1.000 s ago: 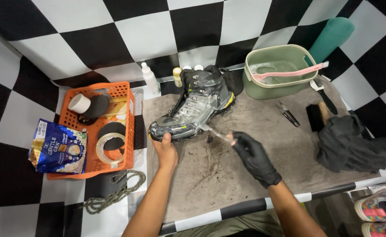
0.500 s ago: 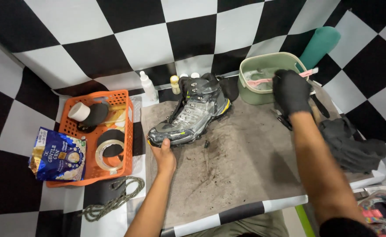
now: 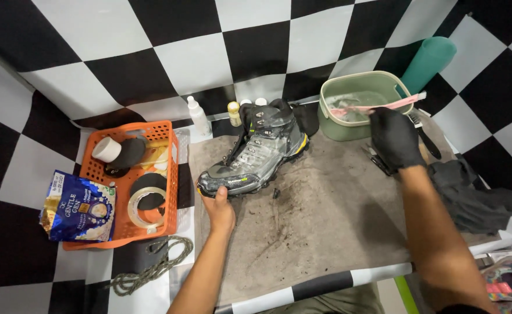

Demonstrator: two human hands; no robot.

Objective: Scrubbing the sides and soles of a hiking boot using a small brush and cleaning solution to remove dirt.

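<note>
The bare left hand [image 3: 220, 210] grips the toe of the muddy boot [image 3: 256, 157], which stands on the stained mat [image 3: 325, 232] on the counter. The gloved right hand [image 3: 394, 136] is closed on a pink brush [image 3: 378, 107] dipped into the green tub [image 3: 357, 107], just right of the boot.

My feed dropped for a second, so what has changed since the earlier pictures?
The gloved right hand left the boot, swung right and up to the green basin, and now holds the pink brush at its rim. A second ago it worked a small tool at the boot's side. The bare left hand still steadies the boot's toe. Boot, orange basket and dark cloth stayed put.
</note>
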